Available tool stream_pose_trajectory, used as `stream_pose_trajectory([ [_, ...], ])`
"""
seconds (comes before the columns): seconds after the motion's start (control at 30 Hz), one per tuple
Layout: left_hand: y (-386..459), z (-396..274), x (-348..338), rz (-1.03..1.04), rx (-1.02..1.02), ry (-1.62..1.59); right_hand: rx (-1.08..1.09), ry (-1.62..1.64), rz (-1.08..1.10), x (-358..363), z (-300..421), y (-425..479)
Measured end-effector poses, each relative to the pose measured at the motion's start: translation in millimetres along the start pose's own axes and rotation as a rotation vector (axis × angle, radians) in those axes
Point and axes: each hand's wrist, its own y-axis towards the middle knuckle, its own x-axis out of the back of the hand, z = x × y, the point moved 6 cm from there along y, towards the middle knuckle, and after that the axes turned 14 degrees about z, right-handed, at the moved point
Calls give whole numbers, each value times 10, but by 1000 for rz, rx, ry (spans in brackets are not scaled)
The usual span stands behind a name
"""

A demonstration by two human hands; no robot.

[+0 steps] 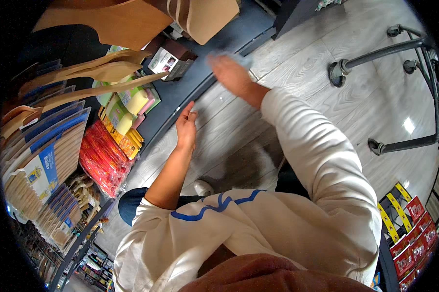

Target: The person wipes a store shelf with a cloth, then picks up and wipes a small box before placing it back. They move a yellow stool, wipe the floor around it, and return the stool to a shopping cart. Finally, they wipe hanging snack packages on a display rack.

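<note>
My right hand [231,74] is motion-blurred beside the front edge of the dark shelf [201,87]. Under its palm and fingers shows a pale bluish cloth [244,60], too blurred to make out well. My left hand [186,128] hangs just off the same shelf edge, index finger extended and nothing visible in it. On the shelf nearest that hand are yellow and pink packaged items [132,106] and yellow packets [130,142]. A dark brown box [172,60] with a printed label stands further along, near my right hand.
Wooden spatulas [106,82], packaged wooden boards [64,146] and red plastic-wrapped packs [104,157] crowd the left. Larger wooden boards [132,22] overhang the shelf's far part. A wheeled metal rack [380,56] stands right on wood-look flooring [351,109]; red packages [413,244] sit lower right.
</note>
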Motion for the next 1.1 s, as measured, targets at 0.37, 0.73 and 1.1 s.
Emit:
stream_pose_trajectory([
  [0.37, -225, 91, -3, 77, 28, 51, -292, 6, -305, 471, -1404, -660],
  [0.73, -282, 119, -201, 225, 122, 121, -539, 1420, -1000, 1139, -2163, -1352],
  [1.1, -472, -506, -281, 213, 51, 375, -840, 1127, -1203, -183, -2269, -505],
])
